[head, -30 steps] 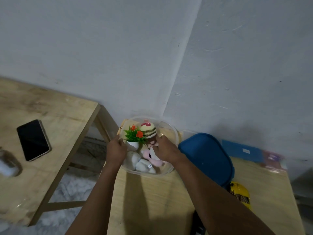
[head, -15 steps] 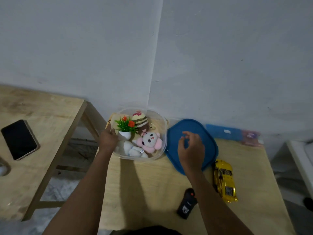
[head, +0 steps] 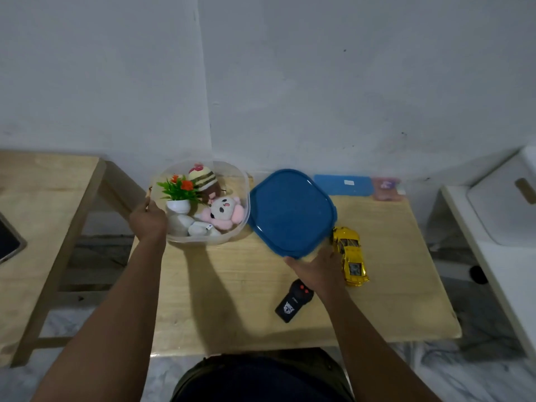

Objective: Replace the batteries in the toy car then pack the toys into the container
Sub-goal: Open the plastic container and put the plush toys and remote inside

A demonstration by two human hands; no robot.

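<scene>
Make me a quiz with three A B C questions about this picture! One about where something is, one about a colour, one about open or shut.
1. Where is the toy car? A) on the table, right of the lid B) on the floor C) on the wall
2. What colour is the lid? A) red B) green C) blue
3. How is the container? A) upside down B) open C) lidded
Answers: 1 A, it sits by the lid's right edge; 2 C, its top is plainly blue; 3 B, the lid is off, beside it.

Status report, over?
Left hand grips container rim. Right hand holds lid edge. Car, remote not packed yet, on table.
</scene>
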